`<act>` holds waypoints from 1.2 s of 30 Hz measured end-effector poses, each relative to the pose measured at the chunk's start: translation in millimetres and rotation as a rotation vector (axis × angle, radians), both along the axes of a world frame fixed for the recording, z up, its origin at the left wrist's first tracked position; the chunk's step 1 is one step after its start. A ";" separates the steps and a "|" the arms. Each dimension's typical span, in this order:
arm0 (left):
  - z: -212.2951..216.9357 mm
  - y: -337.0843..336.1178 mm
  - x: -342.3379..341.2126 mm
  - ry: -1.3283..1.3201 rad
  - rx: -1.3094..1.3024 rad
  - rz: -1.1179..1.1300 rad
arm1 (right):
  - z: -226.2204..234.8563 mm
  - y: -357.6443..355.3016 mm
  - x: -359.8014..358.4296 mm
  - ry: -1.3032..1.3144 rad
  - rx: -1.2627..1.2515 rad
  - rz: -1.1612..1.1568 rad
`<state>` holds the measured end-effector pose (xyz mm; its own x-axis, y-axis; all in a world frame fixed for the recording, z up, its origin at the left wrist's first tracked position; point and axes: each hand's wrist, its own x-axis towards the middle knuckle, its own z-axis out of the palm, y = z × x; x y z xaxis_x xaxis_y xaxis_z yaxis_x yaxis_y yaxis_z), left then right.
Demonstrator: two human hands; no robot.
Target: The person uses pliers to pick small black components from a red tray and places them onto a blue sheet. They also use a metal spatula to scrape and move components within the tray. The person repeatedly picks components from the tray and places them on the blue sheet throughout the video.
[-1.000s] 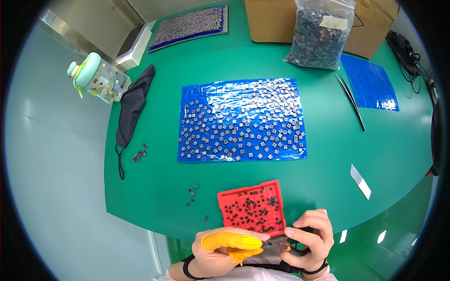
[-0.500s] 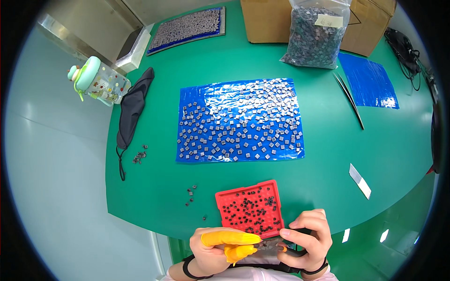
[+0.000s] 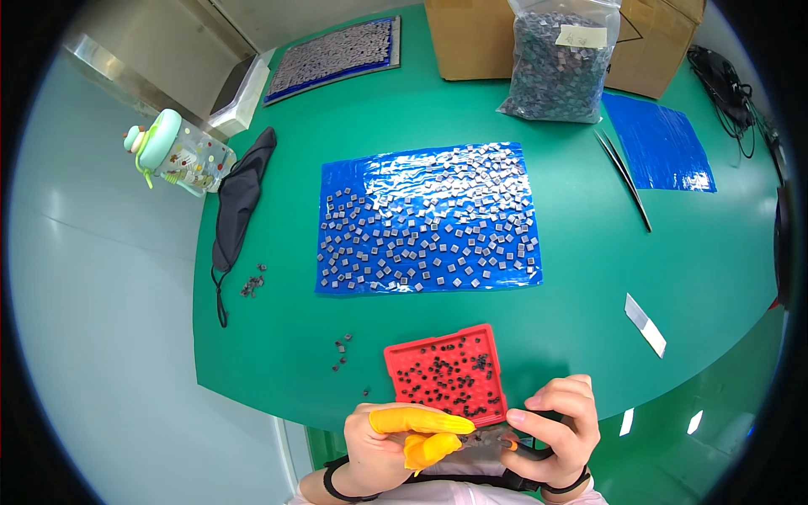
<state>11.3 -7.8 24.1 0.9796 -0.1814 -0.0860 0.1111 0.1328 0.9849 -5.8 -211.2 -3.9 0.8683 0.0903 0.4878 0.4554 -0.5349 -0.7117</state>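
Head view: left hand (image 3: 383, 446), yellow finger cots, and right hand (image 3: 555, 429) pinch tiny dark component (image 3: 488, 439) at 6 o'clock below red tray (image 3: 396, 358); light, rigid, slippery—hold edges.

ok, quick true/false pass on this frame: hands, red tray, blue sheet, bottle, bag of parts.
1. The left hand wears yellow-orange finger covers. True.
2. The red tray lies on the blue sheet. False: it lies on the green table, nearer the person than the sheet.
3. The blue sheet carries many small grey square parts. True.
4. The right hand is flat on the table, empty. False: it is raised beside the left hand, both closed on a small dark item.
5. The clear bag of parts stands beside the green-capped bottle. False: the bag is at the far right by the cardboard boxes, the bottle at the left edge.
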 end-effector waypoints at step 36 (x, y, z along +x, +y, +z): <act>46.2 26.7 19.8 0.183 0.287 -0.158 | 2.0 -5.5 10.0 0.084 -0.231 -0.094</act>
<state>31.2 18.8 70.3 0.9052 -0.2721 -0.3266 0.2860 -0.1785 0.9415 4.2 -216.6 -1.9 0.9145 0.1077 0.3899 0.3406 -0.7250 -0.5986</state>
